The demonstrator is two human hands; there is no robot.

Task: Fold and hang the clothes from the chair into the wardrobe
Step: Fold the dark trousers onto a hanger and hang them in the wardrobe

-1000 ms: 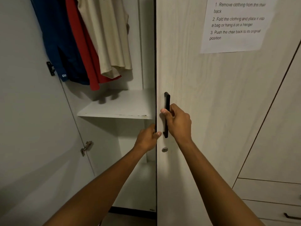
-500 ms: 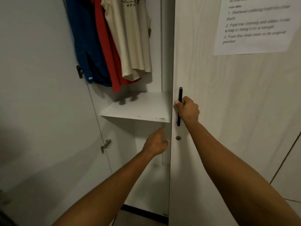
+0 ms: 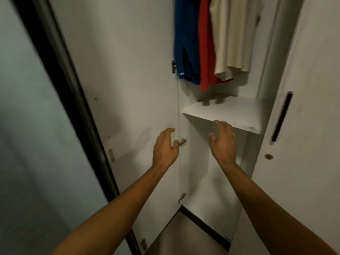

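The wardrobe stands with its left door (image 3: pixel 128 89) swung wide. Inside hang a blue garment (image 3: pixel 185 41), a red garment (image 3: pixel 207 52) and a cream shirt (image 3: pixel 231 37) above a white shelf (image 3: pixel 239 111). My left hand (image 3: pixel 165 146) hovers near the left door's hinge side with fingers loosely spread, holding nothing. My right hand (image 3: pixel 223 140) is raised in front of the shelf's front edge, fingers straight, holding nothing. The chair is out of view.
The right door (image 3: pixel 303 126) with its black vertical handle (image 3: pixel 281 116) and a round lock (image 3: pixel 269 156) stands at the right. Metal hinges (image 3: pixel 182 142) sit on the left door's inner edge. A dark frame (image 3: pixel 64 80) and pale wall lie left. Floor shows below.
My right hand has let go of the black handle and moved left in front of the shelf. My left hand moved left toward the open door. The view has swung left.
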